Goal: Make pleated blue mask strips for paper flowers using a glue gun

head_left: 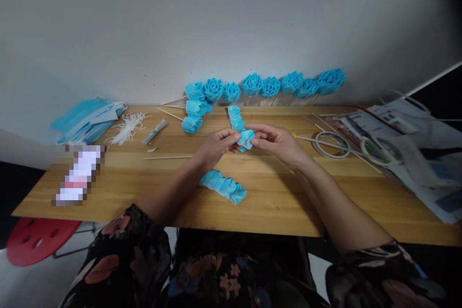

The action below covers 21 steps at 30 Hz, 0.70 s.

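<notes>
A light-blue pleated strip of mask-like fabric (247, 138) is pinched between my two hands over the middle of the table. Its zigzag folds trail away from me toward the wall. On its left edge, my left hand (218, 145) is closed with thumb and forefinger. Gripping the right edge is my right hand (276, 142), also closed. A second folded blue strip (225, 186) lies on the wood nearer to me, beside my left forearm. Behind my hands, blue fabric roses (252, 84) stand in a row against the wall, several more lying on thin sticks.
Blue face masks (92, 118) are piled at the left, near white ear loops (129, 127), a bundle of wire strips (155, 131) and a blurred-out phone (80, 173). One wooden stick (168, 157) lies left of centre. Tape rolls (331, 145) and papers (407, 154) crowd the right side.
</notes>
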{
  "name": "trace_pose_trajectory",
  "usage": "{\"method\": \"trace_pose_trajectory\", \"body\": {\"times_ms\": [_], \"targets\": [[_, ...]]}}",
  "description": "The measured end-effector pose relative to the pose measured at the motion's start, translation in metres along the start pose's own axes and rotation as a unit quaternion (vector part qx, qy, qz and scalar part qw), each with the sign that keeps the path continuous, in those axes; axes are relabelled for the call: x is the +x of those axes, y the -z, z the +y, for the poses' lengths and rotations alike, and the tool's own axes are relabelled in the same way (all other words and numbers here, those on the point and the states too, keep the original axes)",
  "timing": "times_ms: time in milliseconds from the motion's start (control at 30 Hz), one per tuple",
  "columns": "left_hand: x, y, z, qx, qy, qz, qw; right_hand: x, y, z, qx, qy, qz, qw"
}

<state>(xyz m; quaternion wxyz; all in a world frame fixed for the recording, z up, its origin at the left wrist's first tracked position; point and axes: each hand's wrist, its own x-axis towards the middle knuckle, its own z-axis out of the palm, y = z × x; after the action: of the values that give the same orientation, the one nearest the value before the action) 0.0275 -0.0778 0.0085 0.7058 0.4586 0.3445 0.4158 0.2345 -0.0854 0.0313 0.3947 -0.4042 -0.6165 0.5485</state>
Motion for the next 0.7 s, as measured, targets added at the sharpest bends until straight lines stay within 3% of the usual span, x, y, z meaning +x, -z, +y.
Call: {"method": "trace_pose_trajectory", "body": {"times_ms": [300, 700], "targets": [[-0.001, -0.0017, 0.0012, 0.087, -0.033, 0.016, 0.995, -0.0037, -0.0072, 0.0012, -0.034, 0.045, 0.046, 0.997], [-0.0043, -0.006, 0.0088, 0.143, -0.042, 0.019, 0.989, -0.0047, -0.0076, 0.0049, -0.048, 0.049, 0.053, 0.996]]}}
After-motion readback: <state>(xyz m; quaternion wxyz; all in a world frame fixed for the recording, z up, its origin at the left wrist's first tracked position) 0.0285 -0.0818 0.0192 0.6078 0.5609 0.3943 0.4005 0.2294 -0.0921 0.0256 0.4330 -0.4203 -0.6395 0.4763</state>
